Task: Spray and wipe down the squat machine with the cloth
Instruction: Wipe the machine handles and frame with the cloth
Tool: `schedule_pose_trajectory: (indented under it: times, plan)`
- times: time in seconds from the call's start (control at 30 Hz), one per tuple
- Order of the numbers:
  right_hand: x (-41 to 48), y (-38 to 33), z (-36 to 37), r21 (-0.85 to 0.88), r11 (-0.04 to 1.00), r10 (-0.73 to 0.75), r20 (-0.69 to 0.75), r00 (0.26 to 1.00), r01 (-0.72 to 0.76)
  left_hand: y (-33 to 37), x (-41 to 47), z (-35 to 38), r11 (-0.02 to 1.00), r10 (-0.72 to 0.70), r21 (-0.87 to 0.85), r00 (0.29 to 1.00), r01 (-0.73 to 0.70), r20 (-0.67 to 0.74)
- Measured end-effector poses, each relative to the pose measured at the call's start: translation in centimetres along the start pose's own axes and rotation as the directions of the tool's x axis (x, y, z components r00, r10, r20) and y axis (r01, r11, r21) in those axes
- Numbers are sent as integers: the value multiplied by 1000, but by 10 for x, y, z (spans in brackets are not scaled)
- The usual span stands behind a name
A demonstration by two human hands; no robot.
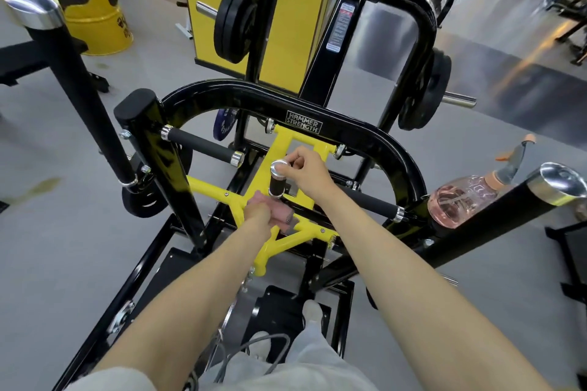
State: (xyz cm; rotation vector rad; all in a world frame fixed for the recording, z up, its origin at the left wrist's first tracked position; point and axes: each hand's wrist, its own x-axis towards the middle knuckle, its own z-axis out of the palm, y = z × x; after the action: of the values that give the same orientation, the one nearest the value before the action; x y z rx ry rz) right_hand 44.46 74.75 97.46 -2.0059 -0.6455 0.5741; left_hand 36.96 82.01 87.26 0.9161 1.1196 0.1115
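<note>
- Head camera, looking down: the person stands inside the squat machine (pixel 317 95), a black tubular frame with a curved front bar carrying a "Hammer Strength" plate (pixel 303 126).
- The left hand (pixel 259 212) has its fingers curled round a pink cloth (pixel 281 215), bunched up and pressed onto the yellow linkage (pixel 270 165) in the middle of the machine.
- The cloth sits just below the foot of a short upright handle (pixel 277 179) with a black grip and a chrome cap.
- The right hand (pixel 306 170) grips the top of that upright handle, fingers wrapped at the cap, thumb side towards the cloth.
- Both forearms are bare and reach forward, the hands close together but not touching.
- The spray bottle (pixel 460 201), clear with pink liquid and an orange trigger, lies tilted on the machine's right side, nozzle up and away; neither hand is near it.
- Two black foam grips (pixel 203 147) stick out sideways, one on each side of the linkage.
- Black weight plates (pixel 235 22) hang on pegs at the front, left and right.
- Chrome-capped black posts (pixel 79 73) rise at both sides.
- Yellow drums (pixel 95 13) stand on the grey floor (pixel 63 247) to the left.
- Below, grey trousers and a pale shoe (pixel 313 311) on the black footplate.
</note>
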Motion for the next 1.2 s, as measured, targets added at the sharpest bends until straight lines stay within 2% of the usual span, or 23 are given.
schedule_pose_trajectory:
  times: [0.07, 0.13, 0.2, 0.27, 0.33, 0.4, 0.47, 0.53, 0.67, 0.73, 0.8, 0.9, 0.97, 1.07, 1.2]
  plan:
    - [1, 0, 1, -8, 1000, 0, 6, 1000, 0, 9, -4, 7, 991, -12, -130, 997, 23, 80]
    - [2, 1, 2, -16, 1000, 2, 1, 1000, -2, 18, -7, 7, 974, -30, -223, 998, 41, 53]
    - [3, 1, 2, -10, 1000, -1, -2, 1000, 1, 23, -10, 3, 972, 30, -234, 995, -7, 95]
    - [2, 3, 3, 6, 1000, -4, 0, 1000, 4, 27, -22, -5, 978, 91, -203, 971, -45, 219]
    - [3, 4, 4, 21, 1000, -8, 0, 1000, 8, 27, -27, -14, 985, 167, -79, 957, -152, 238]
    - [2, 5, 4, 28, 1000, -8, -2, 1000, 8, 23, -27, -28, 961, 248, 97, 962, -260, 118]
    - [2, 5, 3, 37, 999, -4, 7, 1000, 3, 20, -23, -37, 888, 349, 323, 937, -327, -10]
    - [0, 4, 3, 52, 999, -5, 20, 1000, 4, 14, -18, -38, 861, 381, 380, 924, -339, -41]
    - [-4, 0, 4, 93, 996, -6, -3, 1000, 6, 10, -12, -18, 905, 343, 230, 934, -357, 100]
    - [-6, -1, 3, 91, 996, -1, 11, 1000, 0, 15, 2, -18, 922, 285, 214, 940, -322, 188]
    - [-4, 0, 3, 81, 997, -1, 17, 1000, -1, 30, 11, -19, 877, 253, 353, 938, -326, 236]
    - [0, 2, 4, 68, 998, -2, 0, 1000, 2, 62, 16, -15, 709, 199, 589, 911, -388, 361]
    - [0, 2, 5, 67, 998, 8, -9, 1000, -8, 72, 23, -14, 653, 137, 634, 888, -414, 439]
    - [-1, 2, 3, 63, 998, 1, 0, 1000, -1, 62, 27, -18, 685, 169, 602, 893, -411, 417]
    - [0, 4, 1, 75, 997, 0, 22, 1000, -2, 38, 8, -15, 803, 301, 453, 920, -387, 253]
